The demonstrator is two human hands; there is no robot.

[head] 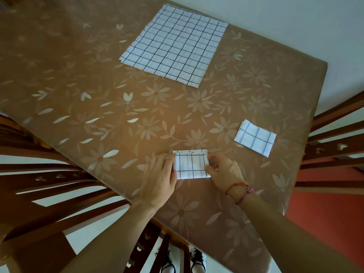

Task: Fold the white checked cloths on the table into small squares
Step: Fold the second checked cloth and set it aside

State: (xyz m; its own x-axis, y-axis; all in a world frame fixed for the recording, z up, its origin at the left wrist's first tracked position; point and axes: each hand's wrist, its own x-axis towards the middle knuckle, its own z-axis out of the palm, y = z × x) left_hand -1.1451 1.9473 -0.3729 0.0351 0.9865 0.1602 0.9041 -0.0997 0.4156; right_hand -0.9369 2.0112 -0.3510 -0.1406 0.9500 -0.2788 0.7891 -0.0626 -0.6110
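Observation:
A small folded white checked cloth lies near the table's front edge between my hands. My left hand rests on its left edge with fingers pressing down. My right hand, with a red string on the wrist, pinches its right edge. A second folded checked square lies to the right, apart from my hands. Several unfolded checked cloths lie flat in a stack at the far side of the table.
The table wears a brown floral cover. Wooden chairs stand at the left, at the right and below the front edge. My shoes show on the white floor underneath.

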